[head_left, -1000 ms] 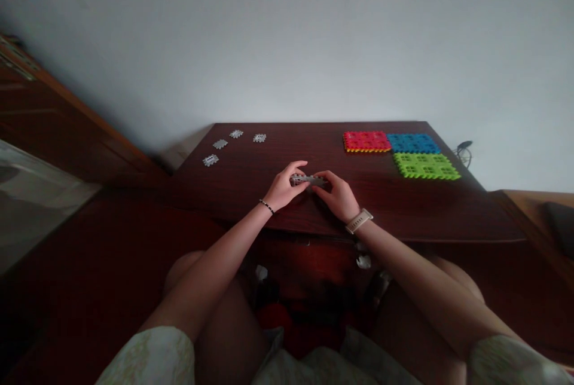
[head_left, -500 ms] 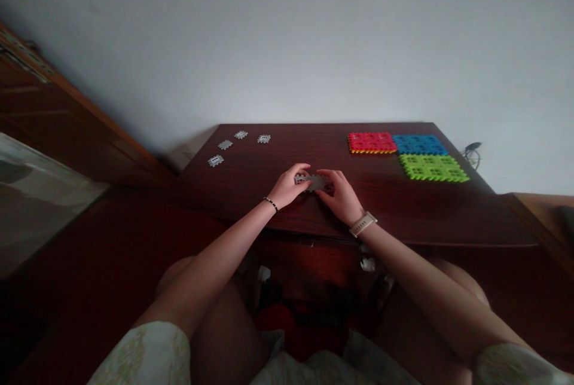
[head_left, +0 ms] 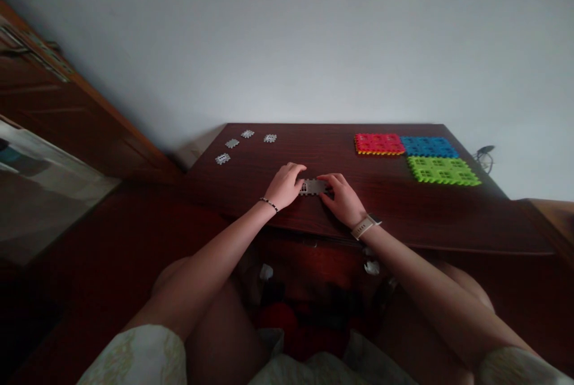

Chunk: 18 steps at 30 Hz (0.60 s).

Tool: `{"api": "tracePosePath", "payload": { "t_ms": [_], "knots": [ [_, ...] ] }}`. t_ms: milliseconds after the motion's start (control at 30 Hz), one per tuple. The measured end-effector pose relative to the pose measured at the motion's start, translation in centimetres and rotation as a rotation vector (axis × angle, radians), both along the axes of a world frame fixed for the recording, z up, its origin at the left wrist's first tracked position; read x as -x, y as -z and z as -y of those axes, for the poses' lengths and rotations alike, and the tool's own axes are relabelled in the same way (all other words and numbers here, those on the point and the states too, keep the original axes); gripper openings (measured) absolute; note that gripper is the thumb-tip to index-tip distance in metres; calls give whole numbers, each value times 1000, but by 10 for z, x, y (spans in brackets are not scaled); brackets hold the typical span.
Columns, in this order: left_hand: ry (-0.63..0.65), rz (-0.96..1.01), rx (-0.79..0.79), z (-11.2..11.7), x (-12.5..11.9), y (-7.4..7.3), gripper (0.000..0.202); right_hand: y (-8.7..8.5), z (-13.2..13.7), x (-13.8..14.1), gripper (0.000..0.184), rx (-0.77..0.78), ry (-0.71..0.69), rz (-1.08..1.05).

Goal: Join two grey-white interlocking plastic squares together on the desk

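Your left hand (head_left: 284, 186) and right hand (head_left: 343, 199) sit close together on the table (head_left: 385, 217), near its front edge, with the grey tile (head_left: 313, 187) between them. Grip is narrow on both sides: left fingers (head_left: 296, 171) curl in at the tile's left edge, right fingers (head_left: 326, 180) lie over its right end. The tile lies flat and roughly central between your hands; can't tell if it's touching the tabletop or held just above it.

Bead bracelet (head_left: 268, 204) on your left wrist, watch (head_left: 366, 226) on your right.

Four small grey tiles (head_left: 232, 143) lie apart from each other at the table's far left. Far right: red mat (head_left: 379, 144), blue mat (head_left: 429, 147) and green mat (head_left: 443, 170), grouped edge to edge, well away from your hands. A cable (head_left: 484, 158) sits just past the table's far right corner.
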<state>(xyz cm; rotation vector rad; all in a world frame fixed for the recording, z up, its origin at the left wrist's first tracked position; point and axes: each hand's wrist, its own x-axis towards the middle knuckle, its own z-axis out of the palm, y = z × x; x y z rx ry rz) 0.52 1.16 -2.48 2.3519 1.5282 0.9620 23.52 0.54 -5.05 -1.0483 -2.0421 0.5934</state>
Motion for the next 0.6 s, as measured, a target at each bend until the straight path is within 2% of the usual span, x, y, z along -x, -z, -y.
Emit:
{"api": "tracePosePath", "payload": {
  "t_ms": [133,300,467,600],
  "knots": [
    [-25,-230,-92,36,-7,-12,32,0,0,2,42,-19,8,24],
    [17,-381,-70,76,-27,-10,23,0,-1,4,39,-77,12,92],
    [36,-402,-58,81,-32,-5,32,0,0,5,37,-94,22,142],
    [21,-452,-38,81,-34,-9,34,0,0,5,39,-103,18,145]
  ]
}}
